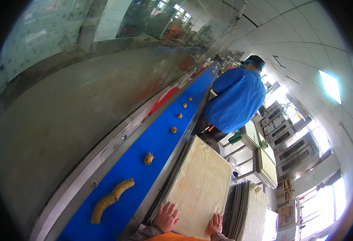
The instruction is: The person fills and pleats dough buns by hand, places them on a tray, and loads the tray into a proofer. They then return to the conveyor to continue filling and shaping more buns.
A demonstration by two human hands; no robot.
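My left hand (167, 217) rests on the near left corner of a pale, paper-lined tray (202, 168), fingers spread. On the same tray's near right edge lies my right hand (215, 225), its fingers stretched out and holding nothing. This tray tops a stack beside the conveyor. To the left runs a blue conveyor belt (144, 184). A long, curved brown dough-like piece (111, 201) lies on its near part. Farther along sits a short chunk (149, 158), then several smaller lumps (173, 129) in a line.
A co-worker in a blue smock (236, 96) stands farther along the belt, on its right side. Another stack of trays (248, 213) stands to the right of mine, and more trays (264, 160) lie on a rack beyond. Left of the belt is a glass partition (64, 120).
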